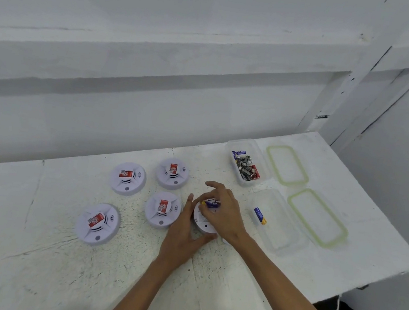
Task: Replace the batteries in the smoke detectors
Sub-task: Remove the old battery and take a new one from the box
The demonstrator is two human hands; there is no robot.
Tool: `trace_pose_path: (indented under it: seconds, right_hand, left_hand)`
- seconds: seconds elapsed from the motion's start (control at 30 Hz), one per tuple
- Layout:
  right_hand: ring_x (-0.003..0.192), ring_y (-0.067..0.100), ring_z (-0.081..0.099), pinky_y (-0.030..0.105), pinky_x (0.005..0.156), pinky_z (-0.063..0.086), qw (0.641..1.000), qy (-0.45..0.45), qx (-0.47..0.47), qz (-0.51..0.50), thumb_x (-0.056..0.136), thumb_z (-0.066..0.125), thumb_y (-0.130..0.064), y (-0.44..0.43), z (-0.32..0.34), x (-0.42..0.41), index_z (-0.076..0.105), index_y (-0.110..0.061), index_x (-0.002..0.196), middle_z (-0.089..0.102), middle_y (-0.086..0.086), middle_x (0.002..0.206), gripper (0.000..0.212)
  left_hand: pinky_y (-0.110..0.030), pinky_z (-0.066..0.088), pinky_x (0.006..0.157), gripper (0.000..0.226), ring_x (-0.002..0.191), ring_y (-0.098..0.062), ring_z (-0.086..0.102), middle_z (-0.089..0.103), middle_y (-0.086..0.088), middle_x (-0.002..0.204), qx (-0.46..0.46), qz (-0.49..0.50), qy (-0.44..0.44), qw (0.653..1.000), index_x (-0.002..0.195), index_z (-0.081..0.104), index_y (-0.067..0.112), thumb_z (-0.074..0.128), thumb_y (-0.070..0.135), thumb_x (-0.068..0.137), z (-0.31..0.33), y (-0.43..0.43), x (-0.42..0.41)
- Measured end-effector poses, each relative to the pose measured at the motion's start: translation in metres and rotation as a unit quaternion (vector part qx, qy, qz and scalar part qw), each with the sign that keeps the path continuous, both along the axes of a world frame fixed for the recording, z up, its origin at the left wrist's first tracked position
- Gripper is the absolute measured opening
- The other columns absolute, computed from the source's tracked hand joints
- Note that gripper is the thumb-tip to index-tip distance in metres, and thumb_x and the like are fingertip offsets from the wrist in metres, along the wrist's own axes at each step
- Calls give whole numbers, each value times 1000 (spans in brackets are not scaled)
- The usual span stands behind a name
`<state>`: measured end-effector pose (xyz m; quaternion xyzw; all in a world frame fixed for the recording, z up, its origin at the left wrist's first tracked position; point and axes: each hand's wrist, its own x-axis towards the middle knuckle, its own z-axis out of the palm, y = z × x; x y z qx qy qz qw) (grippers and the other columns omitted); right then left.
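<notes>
A white smoke detector [202, 221] lies back side up on the white table [51, 251]. My left hand [182, 234] clasps its left and near rim. My right hand [221, 210] pinches a blue battery [210, 204] with a yellow end, held flat over the detector's back. Several other detectors rest face up with red stickers, among them the near left one [98, 223], the far left one [128, 178] and the middle one [162, 209].
A clear tub [259, 160] at the back right holds several loose batteries. A nearer clear tub [282, 232] holds one blue battery [260, 215]. Two green-rimmed lids [287, 165] [318, 218] lie to their right. The table's right edge is close.
</notes>
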<state>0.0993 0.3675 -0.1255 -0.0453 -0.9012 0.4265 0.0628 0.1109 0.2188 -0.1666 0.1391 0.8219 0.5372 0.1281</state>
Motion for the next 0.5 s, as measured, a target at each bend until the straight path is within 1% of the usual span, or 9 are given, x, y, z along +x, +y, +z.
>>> trace_pose_path:
  seconds: [0.03, 0.1, 0.13, 0.17, 0.27, 0.3, 0.37, 0.43, 0.5]
  right_hand:
    - [110, 5, 55, 30, 95, 46, 1000, -3, -22, -15, 85, 68, -31, 0, -1, 0, 48, -40, 129, 69, -26, 105, 49]
    - [105, 2, 61, 23, 89, 50, 997, -2, -59, -50, 84, 72, -37, -1, -2, 1, 51, -41, 126, 65, -29, 108, 47]
    - [102, 0, 62, 19, 86, 50, 995, -1, -70, -65, 83, 74, -37, -1, -2, 2, 53, -40, 125, 63, -29, 108, 47]
    - [99, -3, 62, 15, 84, 50, 994, -5, -81, -78, 81, 76, -36, -2, -2, 2, 54, -37, 125, 63, -27, 109, 49]
    - [93, -3, 64, 13, 80, 51, 989, -16, -99, -105, 79, 79, -32, -3, -2, 2, 55, -31, 124, 67, -20, 103, 51]
    - [93, -2, 65, 14, 79, 53, 989, -18, -102, -109, 78, 79, -31, -3, -2, 2, 55, -31, 124, 67, -19, 101, 52]
    - [92, 1, 65, 18, 80, 55, 988, -23, -109, -110, 77, 79, -27, -4, -3, 1, 53, -29, 123, 67, -17, 100, 53]
    - [92, 2, 65, 20, 80, 55, 988, -28, -107, -110, 76, 78, -23, -4, -4, 0, 53, -29, 122, 68, -16, 101, 53]
    - [91, 1, 66, 18, 78, 55, 987, -33, -109, -109, 76, 79, -22, -2, -4, -1, 53, -29, 120, 69, -15, 100, 52]
  left_hand:
    - [1, 24, 106, 101, 139, 17, 26, 25, 30, 155, -2, -1, 2, 1000, 149, 14, 48, 79, 61, 72, 0, 0, 0]
    - [-12, 25, 114, 100, 147, 2, 25, 23, 17, 164, -12, -5, 9, 1000, 151, 18, 43, 76, 65, 73, -3, 1, -1]
    - [-17, 26, 117, 102, 150, -2, 24, 21, 14, 166, -15, -8, 11, 1000, 154, 19, 39, 76, 65, 73, -4, 2, -2]
    - [-18, 27, 117, 104, 151, -3, 23, 19, 13, 167, -16, -9, 13, 1000, 157, 20, 34, 76, 64, 74, -6, 2, -2]
    - [-3, 21, 111, 105, 150, 0, 22, 18, 15, 167, -25, -10, 13, 1000, 160, 21, 26, 79, 57, 77, -8, 1, -3]
    - [-2, 20, 111, 105, 149, 1, 23, 19, 15, 166, -27, -10, 12, 1000, 160, 21, 25, 80, 54, 78, -9, 0, -3]
    - [-4, 22, 113, 104, 148, 3, 24, 22, 16, 164, -25, -9, 10, 1000, 160, 21, 25, 81, 52, 79, -9, 0, -3]
    - [-3, 22, 111, 104, 146, 6, 26, 25, 16, 163, -18, -7, 7, 1000, 159, 20, 29, 79, 57, 79, -10, 0, -2]
    - [-2, 22, 111, 102, 144, 14, 23, 25, 20, 162, -14, -8, 10, 1000, 157, 19, 35, 77, 61, 78, -10, -1, -1]
